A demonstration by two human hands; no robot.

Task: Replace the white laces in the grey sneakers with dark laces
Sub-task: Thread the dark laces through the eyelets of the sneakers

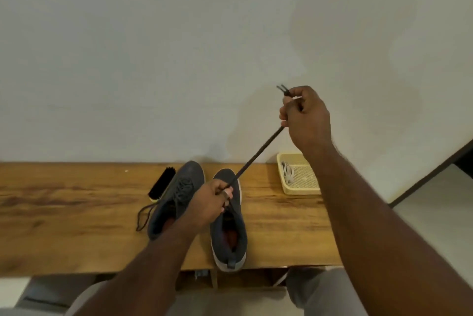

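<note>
Pulling dark lace [258, 154] taut; brush [161, 184], tray [282, 177], perhaps white laces [287, 172].

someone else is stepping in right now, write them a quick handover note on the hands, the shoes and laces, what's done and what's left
Right hand grips both ends of the dark lace, pulled taut and raised. Left hand pinches that lace just above the right sneaker. Left sneaker already carries a dark lace, ends loose on the bench. White laces lie in the tray.
Left: finish lacing the right sneaker.

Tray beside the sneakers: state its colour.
Pale yellow tray, seen in the head view.
</note>
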